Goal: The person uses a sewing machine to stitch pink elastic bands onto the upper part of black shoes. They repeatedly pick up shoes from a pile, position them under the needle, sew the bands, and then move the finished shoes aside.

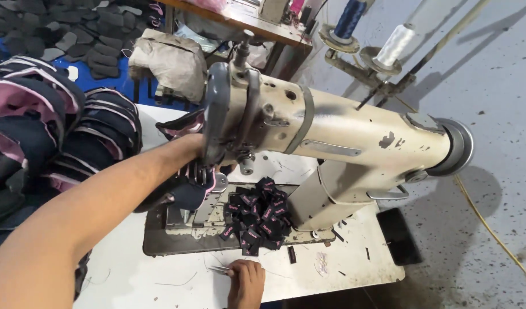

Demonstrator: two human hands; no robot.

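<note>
Dark fabric piece (185, 191) with pink trim sits under the needle end of the cream-coloured sewing machine (331, 143), on the machine's metal bed (177, 229). The left hand (195, 150) reaches in from the lower left along a bare forearm and goes behind the machine's grey head, so most of it is hidden and I cannot tell whether its fingers are spread or pinching; it lies right against the fabric piece. The right hand (245, 280) rests low on the white table (343, 269), fingers curled together and pinching a thin metal tool, probably tweezers (220, 269), which lies flat on the tabletop. Between the two hands, a loose heap of small black labels (260, 214) with pink markings lies on the machine bed beside the machine's column. Stacks of dark and pink shoe uppers (57, 131) fill the left side. Blue (350, 17) and white (395, 43) thread spools stand behind the machine.
</note>
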